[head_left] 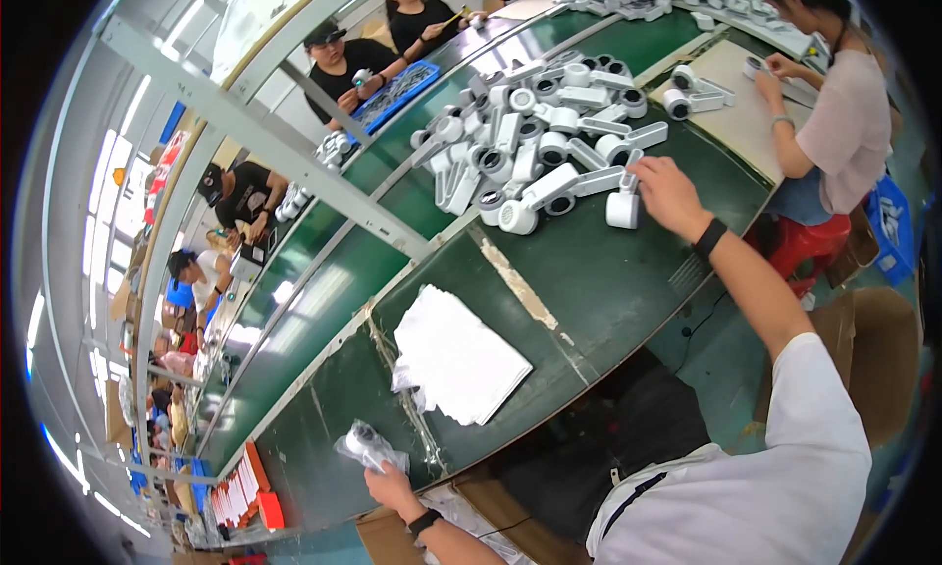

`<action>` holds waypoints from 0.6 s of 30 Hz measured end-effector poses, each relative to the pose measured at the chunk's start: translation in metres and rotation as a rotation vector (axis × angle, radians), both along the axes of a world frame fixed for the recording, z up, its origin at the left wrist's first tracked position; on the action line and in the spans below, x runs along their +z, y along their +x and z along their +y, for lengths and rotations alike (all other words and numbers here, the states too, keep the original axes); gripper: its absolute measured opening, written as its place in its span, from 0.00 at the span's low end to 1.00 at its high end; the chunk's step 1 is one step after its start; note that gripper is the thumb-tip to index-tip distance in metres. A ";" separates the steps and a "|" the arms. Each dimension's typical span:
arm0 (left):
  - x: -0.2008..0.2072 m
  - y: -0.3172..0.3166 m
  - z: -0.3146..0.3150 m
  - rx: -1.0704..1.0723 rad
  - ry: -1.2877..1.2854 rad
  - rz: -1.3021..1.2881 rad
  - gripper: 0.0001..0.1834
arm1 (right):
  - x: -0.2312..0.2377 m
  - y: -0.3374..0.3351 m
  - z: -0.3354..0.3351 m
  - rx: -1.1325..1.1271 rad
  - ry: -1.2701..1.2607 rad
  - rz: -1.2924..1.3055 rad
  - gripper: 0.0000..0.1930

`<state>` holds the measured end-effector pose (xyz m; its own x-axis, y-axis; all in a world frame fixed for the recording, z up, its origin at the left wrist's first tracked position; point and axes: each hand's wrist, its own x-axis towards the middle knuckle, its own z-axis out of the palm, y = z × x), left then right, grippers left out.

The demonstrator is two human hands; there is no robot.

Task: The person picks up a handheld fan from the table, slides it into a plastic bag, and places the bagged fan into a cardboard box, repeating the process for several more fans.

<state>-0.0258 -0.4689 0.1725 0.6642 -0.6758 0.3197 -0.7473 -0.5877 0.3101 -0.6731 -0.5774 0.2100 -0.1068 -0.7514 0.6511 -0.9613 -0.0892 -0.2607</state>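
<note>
My right hand (670, 200), reached out to the far right, has its fingers closed on the handle of a white device with a round drum-shaped head (622, 211). That device is at the near right edge of a big pile of similar white devices (549, 123) with dark or grilled round ends and flat handles. Low on the left, my left hand (391, 488) is closed on another white device in a clear plastic bag (369, 445). Between my hands, a stack of white plastic bags (459, 359) lies on the green table (599, 300).
A metal shelf post (265, 143) slants over the table's far side. Orange-red boxes with white slips (243, 491) stand at the left end. At right, a co-worker (839, 123) handles a device. More people and a blue tray (397, 96) are across the line. Cardboard boxes (491, 511) sit below.
</note>
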 end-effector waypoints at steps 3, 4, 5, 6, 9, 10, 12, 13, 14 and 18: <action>0.019 -0.015 -0.001 -0.001 -0.085 -0.017 0.31 | -0.017 -0.013 -0.027 0.110 0.170 0.171 0.21; 0.036 -0.032 0.001 -0.082 -0.141 -0.108 0.31 | -0.015 -0.010 -0.029 0.141 0.211 0.182 0.21; 0.046 -0.049 -0.002 -0.165 -0.193 -0.198 0.32 | -0.012 -0.008 -0.030 0.130 0.245 0.210 0.22; 0.040 -0.071 -0.018 -0.324 -0.318 -0.187 0.30 | -0.012 -0.017 -0.024 0.129 0.222 0.248 0.23; 0.059 -0.159 -0.026 -0.708 -0.340 0.244 0.14 | -0.006 -0.009 -0.022 0.147 0.225 0.225 0.22; 0.054 -0.180 -0.029 -0.774 -0.260 0.399 0.11 | -0.003 -0.006 -0.022 0.169 0.188 0.236 0.20; 0.044 -0.205 -0.046 -0.864 -0.217 0.186 0.11 | -0.001 -0.003 -0.020 0.196 0.152 0.251 0.18; 0.035 -0.207 -0.058 -0.848 -0.181 0.100 0.11 | -0.001 -0.005 -0.018 0.180 0.283 0.205 0.17; 0.029 -0.206 -0.062 -0.843 -0.186 0.100 0.11 | 0.000 -0.006 -0.015 0.162 0.412 0.157 0.15; 0.023 -0.204 -0.074 -0.754 -0.065 0.104 0.09 | 0.007 -0.004 0.007 0.302 0.473 -0.029 0.15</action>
